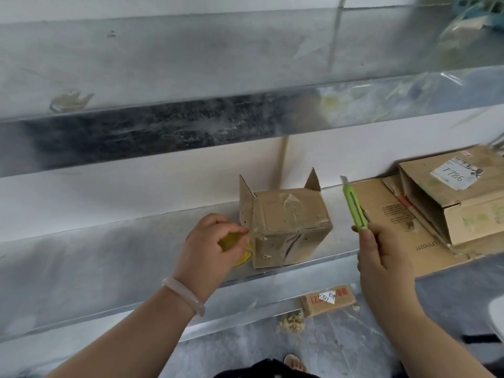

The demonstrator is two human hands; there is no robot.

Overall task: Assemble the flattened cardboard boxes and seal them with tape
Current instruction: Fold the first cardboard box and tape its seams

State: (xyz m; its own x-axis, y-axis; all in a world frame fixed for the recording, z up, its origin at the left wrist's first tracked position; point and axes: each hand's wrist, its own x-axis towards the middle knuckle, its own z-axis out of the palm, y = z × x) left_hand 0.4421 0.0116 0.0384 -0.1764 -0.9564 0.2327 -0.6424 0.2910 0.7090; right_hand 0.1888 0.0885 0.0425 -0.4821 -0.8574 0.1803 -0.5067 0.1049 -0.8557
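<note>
A small cardboard box (289, 219) lies on the metal shelf (109, 257), with clear tape across its top and front and two flaps sticking up at the back. My left hand (215, 246) grips a yellow tape roll (234, 246) pressed against the box's left lower corner, and a strip of tape runs from it onto the box. To the right of the box, my right hand (373, 257) holds a green utility knife (354, 205) upright, blade out and pointing up, apart from the box.
Flattened cardboard (387, 214) and a larger opened box with a white label (463, 197) lie on the shelf at the right. Another metal shelf (163, 77) runs above. A small carton (327, 300) and shavings lie on the floor below, near a sandalled foot (294, 362).
</note>
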